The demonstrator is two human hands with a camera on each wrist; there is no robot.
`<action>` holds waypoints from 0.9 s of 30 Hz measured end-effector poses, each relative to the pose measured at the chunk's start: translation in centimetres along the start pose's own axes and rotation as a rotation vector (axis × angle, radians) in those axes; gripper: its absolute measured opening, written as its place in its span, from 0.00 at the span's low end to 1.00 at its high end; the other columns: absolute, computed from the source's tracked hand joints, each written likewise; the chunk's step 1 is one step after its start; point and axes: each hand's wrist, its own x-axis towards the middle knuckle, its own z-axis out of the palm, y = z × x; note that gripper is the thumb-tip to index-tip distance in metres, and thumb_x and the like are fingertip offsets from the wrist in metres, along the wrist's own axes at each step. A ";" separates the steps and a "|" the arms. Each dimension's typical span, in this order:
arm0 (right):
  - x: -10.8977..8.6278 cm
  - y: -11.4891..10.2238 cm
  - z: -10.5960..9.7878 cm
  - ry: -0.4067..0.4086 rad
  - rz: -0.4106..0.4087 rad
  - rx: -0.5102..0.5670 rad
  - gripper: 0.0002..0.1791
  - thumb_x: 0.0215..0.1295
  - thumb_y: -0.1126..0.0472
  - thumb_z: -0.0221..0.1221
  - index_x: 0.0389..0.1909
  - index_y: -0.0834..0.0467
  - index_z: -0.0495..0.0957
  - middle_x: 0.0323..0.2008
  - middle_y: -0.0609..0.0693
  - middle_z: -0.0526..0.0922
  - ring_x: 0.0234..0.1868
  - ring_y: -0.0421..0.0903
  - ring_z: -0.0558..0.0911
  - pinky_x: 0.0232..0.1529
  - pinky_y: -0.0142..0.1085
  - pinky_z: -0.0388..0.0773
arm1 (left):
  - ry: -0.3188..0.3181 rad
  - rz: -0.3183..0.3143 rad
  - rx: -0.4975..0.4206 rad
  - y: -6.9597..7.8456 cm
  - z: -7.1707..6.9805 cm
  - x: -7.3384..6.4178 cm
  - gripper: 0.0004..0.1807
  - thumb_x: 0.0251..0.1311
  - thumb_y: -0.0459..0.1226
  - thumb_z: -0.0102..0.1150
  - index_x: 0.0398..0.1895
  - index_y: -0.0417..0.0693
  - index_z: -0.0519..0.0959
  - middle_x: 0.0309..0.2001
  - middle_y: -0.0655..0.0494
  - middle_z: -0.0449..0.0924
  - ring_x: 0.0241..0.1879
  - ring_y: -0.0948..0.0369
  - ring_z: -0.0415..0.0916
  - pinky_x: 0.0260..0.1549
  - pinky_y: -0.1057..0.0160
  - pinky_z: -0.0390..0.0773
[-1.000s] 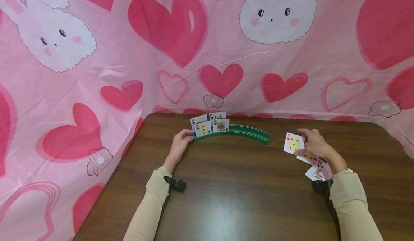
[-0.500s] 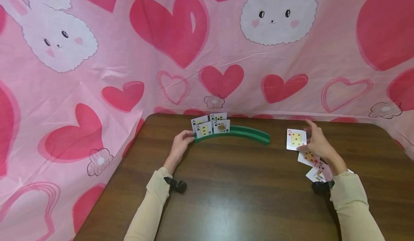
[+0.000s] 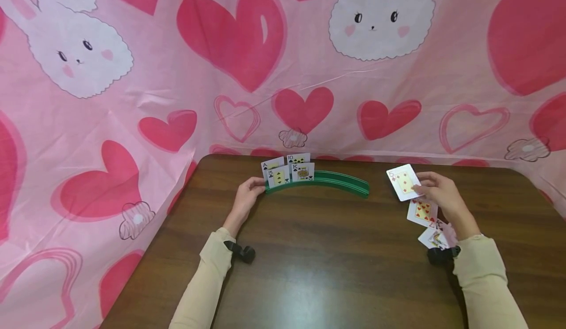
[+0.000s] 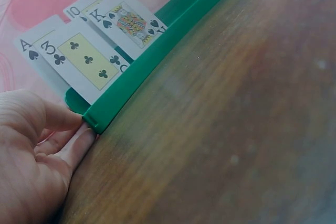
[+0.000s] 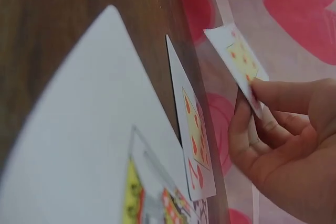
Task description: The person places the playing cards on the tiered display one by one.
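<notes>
My right hand (image 3: 444, 199) pinches the five of diamonds (image 3: 403, 181) between thumb and fingers. The card is raised off the table and tilted, its face visible. With thumb and fingertips, my left hand (image 3: 244, 201) grips the left end of a curved green card holder (image 3: 342, 181). In the holder's left half stand the three of clubs (image 4: 86, 59) and king of spades (image 4: 128, 24) in front. The ace of spades (image 4: 32, 54) and a ten (image 4: 73, 11) stand behind them, partly covered.
Below the right hand, the seven of hearts (image 3: 422, 212) lies face up on the wooden table (image 3: 309, 260). A face card (image 3: 432, 238) lies nearer, partly overlapped by the wrist. Behind the table hangs a pink cloth (image 3: 309, 68) with hearts and rabbits.
The right hand has lifted the five of diamonds and turned it to a tilt, uncovering more of the seven of hearts. The left hand stays at the holder's end.
</notes>
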 end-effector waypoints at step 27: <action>2.0 0.3 -1.0 0.190 -0.079 0.771 0.23 0.49 0.74 0.60 0.47 0.60 0.67 0.33 0.52 0.79 0.27 0.44 0.79 0.19 0.32 0.74 | -0.006 0.002 -0.002 0.0 0.1 0.3 0.10 0.55 0.30 0.53 0.41 0.41 0.76 0.44 0.48 0.77 0.44 0.59 0.72 0.43 0.62 0.69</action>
